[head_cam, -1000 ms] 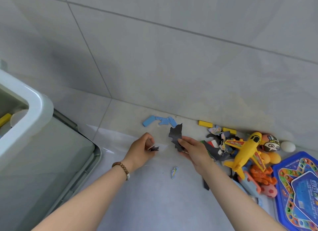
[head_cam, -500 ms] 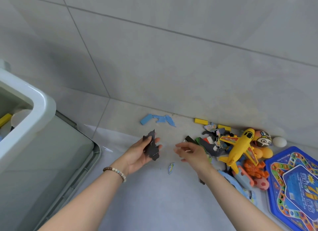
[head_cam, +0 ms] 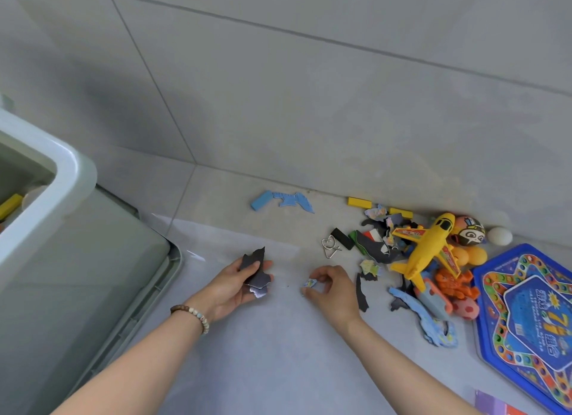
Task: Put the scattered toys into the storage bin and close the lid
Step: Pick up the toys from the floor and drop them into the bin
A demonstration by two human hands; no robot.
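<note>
My left hand [head_cam: 232, 287] holds a small stack of dark puzzle pieces [head_cam: 255, 269] between thumb and fingers, just above the floor. My right hand [head_cam: 332, 287] pinches a small blue-and-white puzzle piece [head_cam: 309, 283] lying on the floor. The white storage bin [head_cam: 62, 179] stands open at the far left, with a yellow block visible inside. Its grey-green lid [head_cam: 93, 275] lies flat on the floor beside the bin. A pile of toys sits to the right, topped by a yellow toy plane [head_cam: 428, 247].
Blue puzzle pieces [head_cam: 281, 199] and yellow blocks [head_cam: 359, 202] lie along the tiled wall. A metal wire puzzle [head_cam: 330, 246], an orange toy [head_cam: 455, 283], a face ball [head_cam: 469, 230], a white egg [head_cam: 500, 236] and a blue game board [head_cam: 526, 318] crowd the right.
The large dark piece passed from my right hand into my left. My right hand then dropped to the floor and took hold of the small blue piece.
</note>
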